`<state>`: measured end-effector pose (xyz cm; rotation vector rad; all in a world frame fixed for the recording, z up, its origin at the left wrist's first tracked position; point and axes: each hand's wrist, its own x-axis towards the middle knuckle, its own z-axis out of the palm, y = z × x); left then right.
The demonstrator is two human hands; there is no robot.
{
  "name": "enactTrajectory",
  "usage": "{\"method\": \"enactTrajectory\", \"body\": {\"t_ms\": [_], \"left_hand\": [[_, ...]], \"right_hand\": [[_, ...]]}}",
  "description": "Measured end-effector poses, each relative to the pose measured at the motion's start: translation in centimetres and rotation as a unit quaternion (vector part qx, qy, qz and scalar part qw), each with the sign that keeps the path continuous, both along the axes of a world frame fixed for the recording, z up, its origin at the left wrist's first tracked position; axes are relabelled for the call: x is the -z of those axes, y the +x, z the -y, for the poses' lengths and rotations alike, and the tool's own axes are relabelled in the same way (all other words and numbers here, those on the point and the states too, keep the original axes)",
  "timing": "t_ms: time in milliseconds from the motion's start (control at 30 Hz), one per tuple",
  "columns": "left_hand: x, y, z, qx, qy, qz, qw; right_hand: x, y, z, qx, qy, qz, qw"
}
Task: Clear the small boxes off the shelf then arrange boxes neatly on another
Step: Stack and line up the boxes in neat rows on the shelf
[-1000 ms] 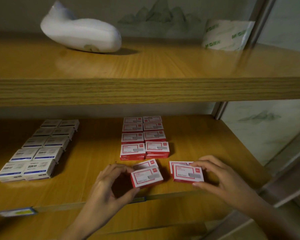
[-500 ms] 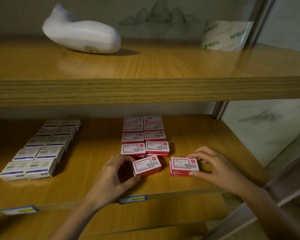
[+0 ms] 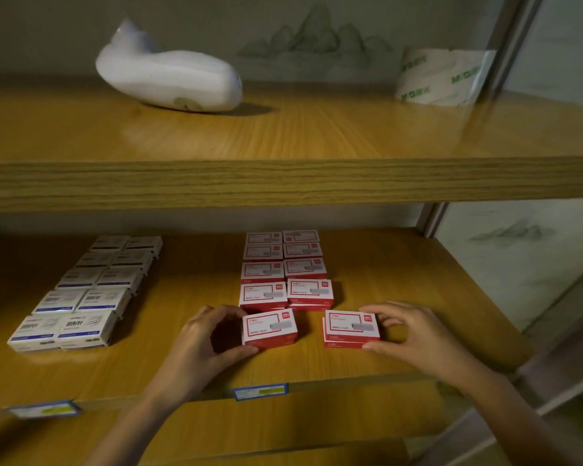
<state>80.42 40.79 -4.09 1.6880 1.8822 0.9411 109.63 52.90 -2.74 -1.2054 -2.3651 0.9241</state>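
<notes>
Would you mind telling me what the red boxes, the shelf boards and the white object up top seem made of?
Red boxes: printed card, faintly glossy, with crisp folded edges. Shelf boards: wood or wood-look laminate, smooth with soft sheen; grain lines show. White object: perhaps ceramic or plastic, rounded and smooth; too blurred to be sure.

The left hand [image 3: 205, 342] and right hand [image 3: 415, 334] are bare and slim-fingered, on bare forearms.

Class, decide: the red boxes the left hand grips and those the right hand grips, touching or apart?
Apart. The head view shows a strip of bare shelf between the left red boxes and the right red boxes.
</notes>
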Motion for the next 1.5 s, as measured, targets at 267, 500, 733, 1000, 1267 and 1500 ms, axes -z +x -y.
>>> {"method": "enactTrajectory", "body": {"t_ms": [267, 500, 733, 1000, 1267, 1500], "left_hand": [[-0.2, -2.5, 0.2, 0.024, 0.020, 0.019, 0.999], [0.1, -2.4, -0.3, 0.020, 0.036, 0.039, 0.998], [0.2, -1.8, -0.6, -0.005, 0.039, 0.043, 0.998], [0.4, -1.8, -0.6, -0.020, 0.036, 0.038, 0.998], [0.2, -0.6, -0.8, -0.086, 0.016, 0.272, 0.958], [1.0, 2.4, -2.8, -0.095, -0.027, 0.415, 0.904]], "right_hand": [[0.5, -3.7, 0.3, -0.004, 0.012, 0.007, 1.000], [0.9, -4.9, 0.2, 0.007, 0.016, -0.016, 1.000], [0.9, -5.5, 1.4, 0.043, 0.041, -0.082, 0.995], [1.3, -5.9, 2.4, 0.086, 0.020, -0.142, 0.986], [0.8, -6.5, 2.6, 0.142, -0.126, -0.261, 0.947], [0.9, -9.1, 3.0, 0.120, -0.255, -0.266, 0.922]]}}
